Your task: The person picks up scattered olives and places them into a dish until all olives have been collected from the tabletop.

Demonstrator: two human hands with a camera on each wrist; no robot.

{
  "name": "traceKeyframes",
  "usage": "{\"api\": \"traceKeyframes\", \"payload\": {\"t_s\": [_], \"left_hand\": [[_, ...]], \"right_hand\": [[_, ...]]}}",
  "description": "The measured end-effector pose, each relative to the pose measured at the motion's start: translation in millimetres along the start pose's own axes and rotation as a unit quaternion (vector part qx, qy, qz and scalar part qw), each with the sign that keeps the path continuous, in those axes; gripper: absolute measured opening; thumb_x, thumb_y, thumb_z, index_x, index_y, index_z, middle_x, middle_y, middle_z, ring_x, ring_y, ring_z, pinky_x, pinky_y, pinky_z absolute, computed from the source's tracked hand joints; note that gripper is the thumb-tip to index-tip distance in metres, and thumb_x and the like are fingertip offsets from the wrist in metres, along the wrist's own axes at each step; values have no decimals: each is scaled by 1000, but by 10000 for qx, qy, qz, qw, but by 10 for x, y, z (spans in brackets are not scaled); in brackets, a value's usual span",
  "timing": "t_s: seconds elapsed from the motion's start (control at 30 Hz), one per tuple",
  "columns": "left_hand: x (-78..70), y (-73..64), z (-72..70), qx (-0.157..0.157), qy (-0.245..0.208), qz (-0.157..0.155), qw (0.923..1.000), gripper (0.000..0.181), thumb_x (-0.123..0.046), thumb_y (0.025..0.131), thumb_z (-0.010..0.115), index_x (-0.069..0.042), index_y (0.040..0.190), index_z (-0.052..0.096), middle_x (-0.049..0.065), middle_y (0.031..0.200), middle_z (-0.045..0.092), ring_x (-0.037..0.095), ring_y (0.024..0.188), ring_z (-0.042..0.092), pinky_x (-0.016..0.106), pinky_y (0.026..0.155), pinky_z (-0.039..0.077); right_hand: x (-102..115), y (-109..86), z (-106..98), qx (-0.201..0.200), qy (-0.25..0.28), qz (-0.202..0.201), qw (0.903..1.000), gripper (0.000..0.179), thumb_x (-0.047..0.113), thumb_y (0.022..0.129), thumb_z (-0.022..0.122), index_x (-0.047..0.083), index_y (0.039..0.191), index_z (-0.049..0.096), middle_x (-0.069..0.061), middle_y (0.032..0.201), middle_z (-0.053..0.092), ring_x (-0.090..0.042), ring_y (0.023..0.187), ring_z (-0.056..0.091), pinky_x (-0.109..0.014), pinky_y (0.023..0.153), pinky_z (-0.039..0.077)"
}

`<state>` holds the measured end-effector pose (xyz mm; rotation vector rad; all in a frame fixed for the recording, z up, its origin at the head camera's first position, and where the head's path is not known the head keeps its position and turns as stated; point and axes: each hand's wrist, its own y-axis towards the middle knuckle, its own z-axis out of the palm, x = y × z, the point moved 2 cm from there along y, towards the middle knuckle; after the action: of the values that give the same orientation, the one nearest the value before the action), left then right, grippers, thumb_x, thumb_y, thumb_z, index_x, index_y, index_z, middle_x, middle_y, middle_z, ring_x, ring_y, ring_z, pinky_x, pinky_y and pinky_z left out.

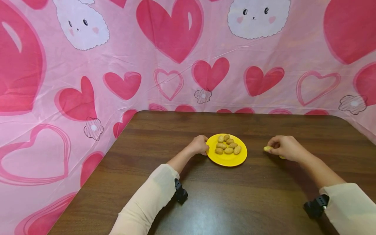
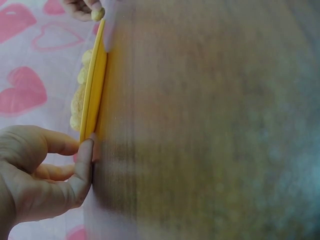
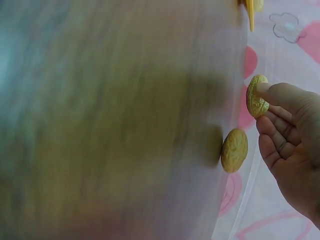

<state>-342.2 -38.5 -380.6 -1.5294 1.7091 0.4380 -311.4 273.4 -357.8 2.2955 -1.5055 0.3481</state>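
Note:
A round yellow plate [image 1: 227, 161] carries several tan, oval peanuts in their shells [image 1: 221, 146], grouped toward its far half. At its left side, my left hand [image 1: 199, 145] pinches the rim between thumb and fingers; the left wrist view shows the fingertips [image 2: 86, 148] at the plate's edge [image 2: 98, 90]. To the right of the plate and apart from it, my right hand [image 1: 286, 148] pinches one peanut [image 3: 257, 97] just above the table. Another peanut [image 3: 234, 150] lies on the table under that hand, mostly hidden by it in the head view.
The brown wooden table [image 1: 205, 202] ends at the back against a pink cloth [image 1: 182, 85] printed with hearts and white animal faces. Black wrist cameras sit on the left sleeve [image 1: 147, 199] and the right sleeve [image 1: 352, 202].

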Motion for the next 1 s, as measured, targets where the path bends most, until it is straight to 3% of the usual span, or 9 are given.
{"api": "traceKeyframes", "payload": {"t_s": [0.27, 1.0], "left_hand": [[1, -1, -7, -2, 4, -38, 10000, 39, 4, 84, 57, 6, 123, 52, 12, 95, 58, 17, 68, 62, 23, 56, 55], [-7, -2, -7, 37, 66, -28, 10000, 41, 4, 84, 57, 6, 125, 51, 13, 96, 59, 17, 70, 62, 23, 57, 55]], "right_hand": [[89, 68, 61, -101, -152, -379, 9991, 12, 14, 74, 76, 8, 79, 67, 6, 70, 57, -11, 63, 51, -26, 54, 45], [467, 278, 251, 238, -138, -859, 9959, 8, 12, 76, 74, 10, 80, 68, 6, 73, 58, -13, 68, 52, -29, 61, 48]]}}
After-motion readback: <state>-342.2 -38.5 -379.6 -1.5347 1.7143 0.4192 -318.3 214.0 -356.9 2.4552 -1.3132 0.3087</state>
